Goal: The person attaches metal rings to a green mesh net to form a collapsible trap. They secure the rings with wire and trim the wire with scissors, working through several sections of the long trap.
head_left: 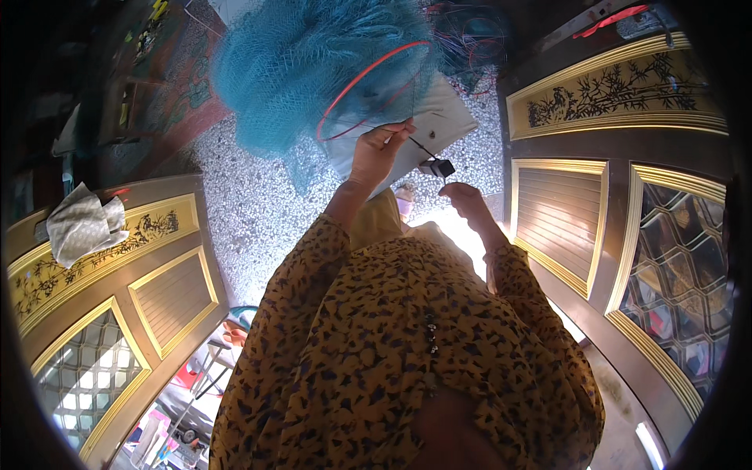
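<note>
My left hand (376, 153) is closed in a pinch, with a thin dark cord (424, 147) running from its fingertips to a small black block (437, 168). Just below the block, my right hand (468, 202) pinches a thin dark strand that seems to lead up to it. A large heap of blue netting (298, 74) lies beyond my hands. A thin red hoop (345, 92) curves across the net, close to my left fingers. Under the hoop and cord spreads a pale grey sheet or cloth (450, 117).
Brown door panels with gold trim (560, 223) stand at the right, and another door (176, 301) at the left with a patterned cloth (82, 227) over it. Speckled floor (243, 204) lies between them. Tangled dark netting and red strands (478, 51) sit at the far side.
</note>
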Available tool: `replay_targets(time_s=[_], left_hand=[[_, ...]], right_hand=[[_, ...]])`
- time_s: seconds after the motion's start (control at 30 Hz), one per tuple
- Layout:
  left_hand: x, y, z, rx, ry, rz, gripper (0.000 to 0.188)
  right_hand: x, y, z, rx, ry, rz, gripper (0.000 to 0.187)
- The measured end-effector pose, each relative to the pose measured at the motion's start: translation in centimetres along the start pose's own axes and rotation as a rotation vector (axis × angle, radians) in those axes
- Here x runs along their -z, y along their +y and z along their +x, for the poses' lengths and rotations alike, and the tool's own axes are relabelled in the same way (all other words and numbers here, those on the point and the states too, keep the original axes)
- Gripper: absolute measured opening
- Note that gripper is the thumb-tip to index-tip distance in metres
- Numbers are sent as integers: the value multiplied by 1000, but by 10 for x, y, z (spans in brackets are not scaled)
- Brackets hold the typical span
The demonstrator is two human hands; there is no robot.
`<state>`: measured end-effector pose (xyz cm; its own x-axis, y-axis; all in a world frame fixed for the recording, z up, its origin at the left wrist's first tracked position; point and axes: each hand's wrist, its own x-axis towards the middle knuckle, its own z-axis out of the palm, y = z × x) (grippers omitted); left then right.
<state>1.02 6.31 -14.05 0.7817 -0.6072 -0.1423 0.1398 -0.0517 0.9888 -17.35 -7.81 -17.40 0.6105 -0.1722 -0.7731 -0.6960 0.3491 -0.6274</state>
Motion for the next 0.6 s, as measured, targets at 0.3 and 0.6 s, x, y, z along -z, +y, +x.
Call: replay_targets(time_s=[0.3, 0.6], left_hand=[[9, 32, -6, 242, -117, -13, 26], [33, 16, -38, 5, 59, -43, 30]], right_hand=[[-88, -19, -52, 386, 201, -917, 14], [-124, -123, -17, 356, 101, -1235, 23]])
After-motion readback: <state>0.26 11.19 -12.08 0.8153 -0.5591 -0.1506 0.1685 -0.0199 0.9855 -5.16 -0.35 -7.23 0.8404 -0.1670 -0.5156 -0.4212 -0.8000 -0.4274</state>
